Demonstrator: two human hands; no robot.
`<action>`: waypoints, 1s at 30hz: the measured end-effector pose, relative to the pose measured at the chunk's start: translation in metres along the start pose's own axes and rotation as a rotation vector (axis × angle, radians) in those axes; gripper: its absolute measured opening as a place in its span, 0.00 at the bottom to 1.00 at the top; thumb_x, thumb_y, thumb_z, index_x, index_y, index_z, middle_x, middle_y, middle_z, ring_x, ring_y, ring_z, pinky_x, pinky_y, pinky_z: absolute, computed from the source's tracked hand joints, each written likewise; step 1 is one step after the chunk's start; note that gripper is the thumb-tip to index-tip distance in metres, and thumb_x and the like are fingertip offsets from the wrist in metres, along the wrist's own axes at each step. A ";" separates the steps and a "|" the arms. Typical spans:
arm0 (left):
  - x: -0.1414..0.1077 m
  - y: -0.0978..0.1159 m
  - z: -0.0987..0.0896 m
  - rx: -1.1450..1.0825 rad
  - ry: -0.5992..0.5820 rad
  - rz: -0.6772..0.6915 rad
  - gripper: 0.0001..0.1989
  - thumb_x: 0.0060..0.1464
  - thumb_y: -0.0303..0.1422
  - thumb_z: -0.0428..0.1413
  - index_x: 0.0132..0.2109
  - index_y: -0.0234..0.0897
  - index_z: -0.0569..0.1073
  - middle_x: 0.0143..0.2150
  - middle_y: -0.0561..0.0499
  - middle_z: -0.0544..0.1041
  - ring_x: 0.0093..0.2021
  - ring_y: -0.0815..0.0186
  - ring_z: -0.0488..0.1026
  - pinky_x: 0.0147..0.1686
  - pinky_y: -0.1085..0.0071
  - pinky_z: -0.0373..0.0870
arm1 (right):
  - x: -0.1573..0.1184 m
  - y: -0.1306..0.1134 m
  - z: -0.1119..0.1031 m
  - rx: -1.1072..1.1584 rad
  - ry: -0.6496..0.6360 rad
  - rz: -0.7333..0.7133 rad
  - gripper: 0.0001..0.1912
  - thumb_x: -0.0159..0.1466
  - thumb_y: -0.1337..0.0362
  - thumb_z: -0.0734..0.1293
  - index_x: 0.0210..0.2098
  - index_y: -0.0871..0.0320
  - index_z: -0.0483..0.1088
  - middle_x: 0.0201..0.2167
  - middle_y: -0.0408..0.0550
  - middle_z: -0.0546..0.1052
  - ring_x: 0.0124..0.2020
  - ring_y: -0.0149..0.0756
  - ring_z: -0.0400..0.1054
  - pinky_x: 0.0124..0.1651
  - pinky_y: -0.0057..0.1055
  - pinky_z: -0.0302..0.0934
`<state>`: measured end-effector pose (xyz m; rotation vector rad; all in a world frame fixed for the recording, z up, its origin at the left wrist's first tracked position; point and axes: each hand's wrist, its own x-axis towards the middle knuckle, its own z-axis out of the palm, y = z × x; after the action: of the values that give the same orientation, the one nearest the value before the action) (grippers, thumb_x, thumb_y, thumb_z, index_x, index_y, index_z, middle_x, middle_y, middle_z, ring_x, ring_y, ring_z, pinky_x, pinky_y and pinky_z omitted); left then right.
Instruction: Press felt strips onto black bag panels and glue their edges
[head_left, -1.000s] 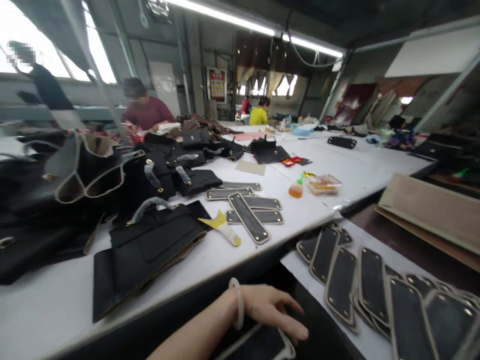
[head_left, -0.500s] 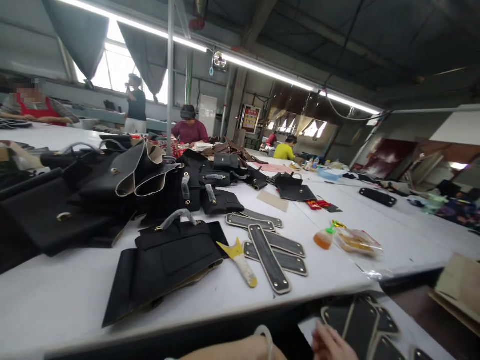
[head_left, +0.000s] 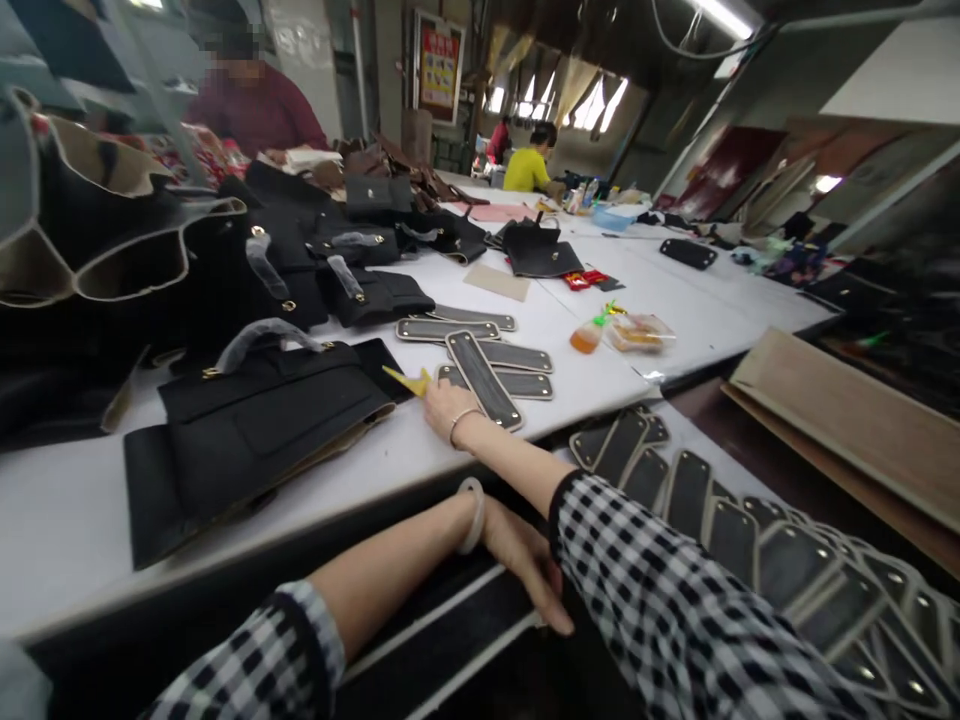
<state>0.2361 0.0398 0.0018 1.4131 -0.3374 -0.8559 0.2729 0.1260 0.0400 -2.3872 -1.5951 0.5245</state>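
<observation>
My right hand [head_left: 448, 408] is closed on the yellow tool [head_left: 409, 380] with a forked head, at the table's front edge. Its white-wrapped handle is hidden in my fingers. Beside that hand several black leather strips [head_left: 480, 375] with pale edges and metal studs overlap on the table. Below the table edge, my left hand [head_left: 517, 550] bends over the end of another black strip [head_left: 442, 625] with pale edges, low in front of me. The left thumb points down along that end, and the fingers are partly hidden. A black handbag [head_left: 277, 420] lies left of the tool.
More black bags [head_left: 375, 290] crowd the left of the white table [head_left: 360, 500]. An orange liquid bottle [head_left: 587, 335] and a plastic-wrapped packet [head_left: 641, 333] stand farther right. Many studded strips [head_left: 795, 560] overlap at lower right, near a cardboard box [head_left: 840, 430]. Co-workers sit behind.
My right hand has moved from the lower right up to the yellow tool and gripped it. My left arm has come further into view. The camera has shifted forward and down.
</observation>
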 end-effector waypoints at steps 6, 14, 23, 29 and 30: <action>-0.002 -0.012 -0.008 -0.126 -0.094 -0.143 0.30 0.28 0.35 0.73 0.38 0.38 0.66 0.30 0.54 0.79 0.33 0.60 0.77 0.40 0.60 0.72 | -0.076 0.067 -0.067 0.212 -0.014 0.044 0.12 0.67 0.67 0.58 0.49 0.60 0.61 0.42 0.52 0.75 0.40 0.37 0.72 0.45 0.35 0.67; -0.001 -0.022 -0.006 -0.252 -0.107 -0.155 0.37 0.27 0.29 0.72 0.43 0.41 0.59 0.32 0.58 0.79 0.32 0.64 0.77 0.36 0.65 0.72 | -0.241 0.149 -0.069 0.704 -0.607 0.379 0.23 0.60 0.43 0.61 0.37 0.59 0.63 0.15 0.38 0.68 0.10 0.24 0.59 0.11 0.18 0.54; -0.008 -0.015 -0.004 -0.271 0.008 -0.248 0.46 0.24 0.25 0.71 0.52 0.42 0.58 0.35 0.59 0.78 0.35 0.66 0.75 0.40 0.68 0.69 | -0.266 0.118 -0.002 0.831 -0.642 0.576 0.09 0.67 0.60 0.56 0.34 0.58 0.60 0.12 0.36 0.66 0.07 0.24 0.56 0.07 0.17 0.51; -0.008 -0.017 -0.005 -0.270 0.030 -0.271 0.52 0.26 0.25 0.71 0.59 0.40 0.55 0.37 0.58 0.78 0.40 0.64 0.75 0.42 0.69 0.68 | -0.264 0.116 -0.002 0.849 -0.620 0.584 0.08 0.66 0.61 0.56 0.34 0.59 0.61 0.12 0.36 0.66 0.06 0.24 0.55 0.07 0.17 0.51; -0.008 -0.018 -0.005 -0.272 0.032 -0.268 0.53 0.27 0.25 0.71 0.60 0.40 0.54 0.37 0.57 0.78 0.41 0.63 0.75 0.42 0.69 0.68 | -0.265 0.117 -0.001 0.847 -0.615 0.583 0.09 0.66 0.61 0.56 0.34 0.59 0.61 0.12 0.36 0.66 0.07 0.24 0.55 0.07 0.17 0.51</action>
<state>0.2288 0.0504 -0.0141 1.2315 -0.0029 -1.0533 0.2801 -0.1636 0.0421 -2.0146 -0.5184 1.7511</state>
